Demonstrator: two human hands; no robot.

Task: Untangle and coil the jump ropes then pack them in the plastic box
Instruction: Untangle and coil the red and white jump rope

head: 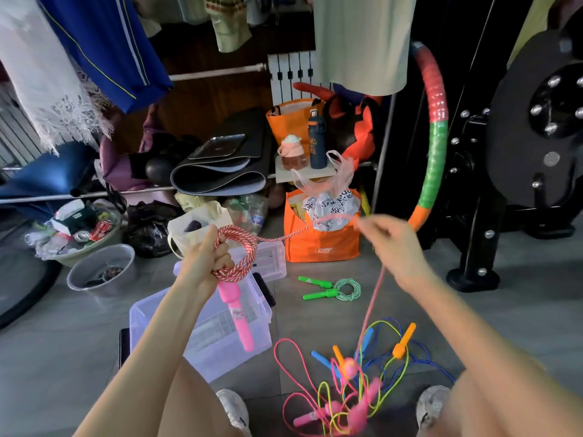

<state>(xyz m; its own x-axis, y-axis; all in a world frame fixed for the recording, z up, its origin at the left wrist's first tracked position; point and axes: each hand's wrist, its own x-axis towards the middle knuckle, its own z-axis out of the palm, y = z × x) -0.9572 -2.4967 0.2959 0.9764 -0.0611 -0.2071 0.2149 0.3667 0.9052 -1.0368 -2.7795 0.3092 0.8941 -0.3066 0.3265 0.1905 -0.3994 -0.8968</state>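
Now, from the head view, my left hand [205,258] grips a coil of the pink-and-white rope [244,247], its glossy pink handle [241,320] dangling over the clear plastic box [148,313] at 7 o'clock. My right hand [392,244], blurred, seems to pinch the rope's free run, which drops into the tangled pile [350,367] at 5 o'clock. I judge a hard pull could cinch those slick thin cords into knots, or spill the twisted loops. The green rope [345,290] lies coiled on the floor toward 4 o'clock.
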